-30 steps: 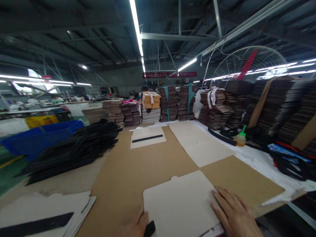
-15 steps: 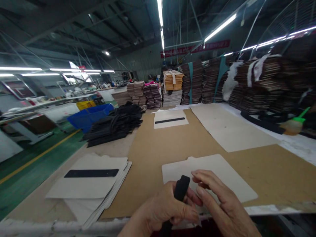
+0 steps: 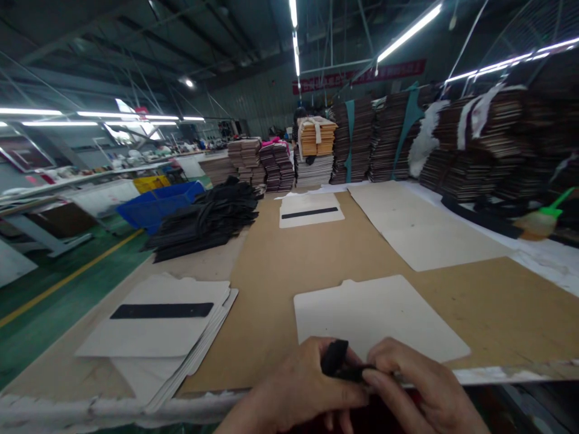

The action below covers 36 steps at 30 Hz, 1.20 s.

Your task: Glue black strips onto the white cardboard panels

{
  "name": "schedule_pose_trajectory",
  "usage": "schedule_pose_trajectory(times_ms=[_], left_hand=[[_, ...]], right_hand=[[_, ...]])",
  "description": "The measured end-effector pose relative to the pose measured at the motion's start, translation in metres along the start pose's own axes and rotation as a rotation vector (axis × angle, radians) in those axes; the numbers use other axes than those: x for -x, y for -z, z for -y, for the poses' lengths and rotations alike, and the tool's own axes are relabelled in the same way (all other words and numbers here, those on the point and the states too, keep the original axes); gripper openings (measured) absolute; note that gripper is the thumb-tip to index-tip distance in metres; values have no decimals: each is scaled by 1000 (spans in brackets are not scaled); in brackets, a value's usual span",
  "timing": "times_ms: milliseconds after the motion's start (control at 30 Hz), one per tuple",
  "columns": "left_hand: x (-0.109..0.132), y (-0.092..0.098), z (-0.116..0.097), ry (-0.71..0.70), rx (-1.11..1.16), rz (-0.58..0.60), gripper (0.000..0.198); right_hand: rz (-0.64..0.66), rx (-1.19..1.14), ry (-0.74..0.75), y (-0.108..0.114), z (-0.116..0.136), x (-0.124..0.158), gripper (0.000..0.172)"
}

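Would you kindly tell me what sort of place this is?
Probably a factory workshop, judging by the tall stacks of flat pieces, blue bin and long tube lights overhead.

Dim ceiling [image 3: 104,45]; overhead tubes [image 3: 409,33] glare; edges stretched, far background soft.

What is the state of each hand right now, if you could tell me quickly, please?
Left hand: closed, holding a folded black strip.
Right hand: closed, apparently pinching the same strip between thumb and forefinger.
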<state>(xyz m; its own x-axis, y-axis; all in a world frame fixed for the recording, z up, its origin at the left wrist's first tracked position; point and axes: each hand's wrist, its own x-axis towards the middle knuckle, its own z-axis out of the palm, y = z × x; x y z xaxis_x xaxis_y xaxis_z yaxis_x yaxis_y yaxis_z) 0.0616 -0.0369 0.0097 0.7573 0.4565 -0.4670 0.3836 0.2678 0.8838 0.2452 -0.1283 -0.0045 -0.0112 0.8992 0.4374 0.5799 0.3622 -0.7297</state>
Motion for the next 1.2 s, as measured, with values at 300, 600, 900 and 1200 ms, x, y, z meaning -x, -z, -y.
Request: schedule_pose_trajectory(times_ms=[300, 600, 900, 1200], left_hand=[[41, 39, -3, 75, -321, -191, 19], [8, 48, 2, 158, -385, -446, 36], [-5, 57, 1, 117, -336, -489, 42], [-11, 57, 4, 116, -449, -492, 35]], right_hand=[[-105, 5, -510, 55, -62, 22, 31], [-49, 157, -565, 71, -93, 3, 25], [-73, 121, -593, 69, -112, -23, 22], [-67, 120, -629, 70, -114, -28, 22]])
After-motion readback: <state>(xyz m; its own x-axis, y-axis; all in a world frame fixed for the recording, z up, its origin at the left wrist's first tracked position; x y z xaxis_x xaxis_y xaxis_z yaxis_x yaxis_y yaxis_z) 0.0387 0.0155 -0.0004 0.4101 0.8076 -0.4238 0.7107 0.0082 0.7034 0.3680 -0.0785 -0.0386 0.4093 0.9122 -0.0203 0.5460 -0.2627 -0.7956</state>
